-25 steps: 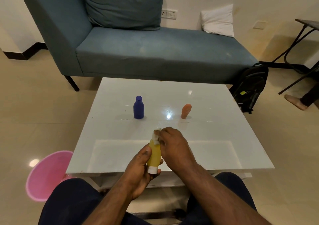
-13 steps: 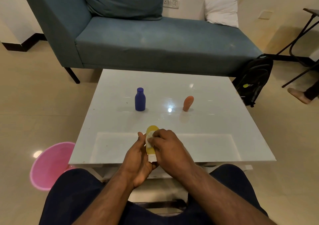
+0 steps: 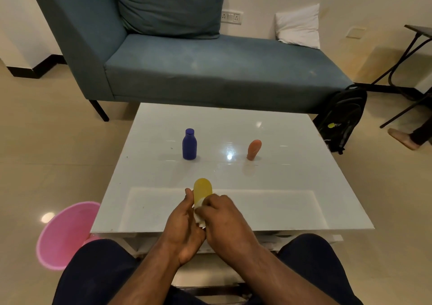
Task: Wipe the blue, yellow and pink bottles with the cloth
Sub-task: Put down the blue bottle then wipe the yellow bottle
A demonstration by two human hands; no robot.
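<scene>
My left hand grips the yellow bottle over the near edge of the white table. Only the bottle's rounded upper end shows above my fingers. My right hand presses a small white cloth against the bottle's lower part; most of the cloth is hidden under the fingers. The blue bottle stands upright at the table's middle left. The pink bottle stands at the middle right, leaning slightly.
A teal sofa with a white pillow runs behind the table. A pink bucket sits on the floor at my left. A black backpack leans by the sofa's right end. Another person's foot is at far right.
My right hand with the cloth has slid down the yellow bottle from its top toward its lower part, uncovering the rounded upper end. The other two bottles have not moved.
</scene>
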